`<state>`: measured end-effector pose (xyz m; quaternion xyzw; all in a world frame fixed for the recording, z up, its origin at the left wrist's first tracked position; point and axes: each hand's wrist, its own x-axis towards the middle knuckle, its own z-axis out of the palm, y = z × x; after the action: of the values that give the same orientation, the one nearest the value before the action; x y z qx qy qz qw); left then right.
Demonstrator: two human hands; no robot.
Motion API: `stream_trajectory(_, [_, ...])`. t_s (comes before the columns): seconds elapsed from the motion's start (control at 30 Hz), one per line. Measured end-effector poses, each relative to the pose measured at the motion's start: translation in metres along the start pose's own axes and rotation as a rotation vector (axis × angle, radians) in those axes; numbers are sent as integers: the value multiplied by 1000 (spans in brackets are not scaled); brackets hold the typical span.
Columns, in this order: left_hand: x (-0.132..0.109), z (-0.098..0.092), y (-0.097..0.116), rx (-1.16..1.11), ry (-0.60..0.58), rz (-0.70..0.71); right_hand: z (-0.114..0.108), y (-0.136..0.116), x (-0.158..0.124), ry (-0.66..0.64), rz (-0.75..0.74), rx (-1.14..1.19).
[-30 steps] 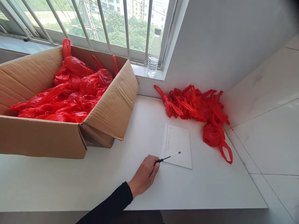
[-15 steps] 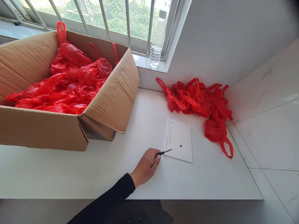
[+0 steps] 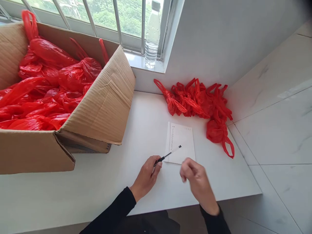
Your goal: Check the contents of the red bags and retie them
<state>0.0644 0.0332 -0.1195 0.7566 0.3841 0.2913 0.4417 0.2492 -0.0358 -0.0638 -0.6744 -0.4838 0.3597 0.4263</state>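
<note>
Pinching a pen (image 3: 167,155), the left hand (image 3: 147,176) is occupying lower centre. Lower right, the right hand (image 3: 197,179) is holding blurred fingers curled, contact unclear.

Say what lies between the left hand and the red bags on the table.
The head view shows the white notebook there, the far end of the pen in the left hand over it.
</note>
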Motion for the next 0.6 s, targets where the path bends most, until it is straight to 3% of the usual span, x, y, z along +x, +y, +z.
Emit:
stream_trajectory(0.17, [2, 0, 1, 49, -52, 88, 27, 15, 16, -92, 77, 149])
stream_trajectory(0.37, [5, 2, 2, 122, -117, 154, 40, 17, 20, -58, 77, 307])
stream_trajectory(0.43, [4, 0, 1, 133, -138, 169, 28, 21, 26, 49, 84, 355])
stream_trajectory(0.53, [2, -4, 0, 151, -144, 163, -5, 30, 40, 346, 74, 413])
stream_trajectory(0.6, [2, -5, 1, 164, -150, 175, -27, 37, 48, 458, 69, 419])
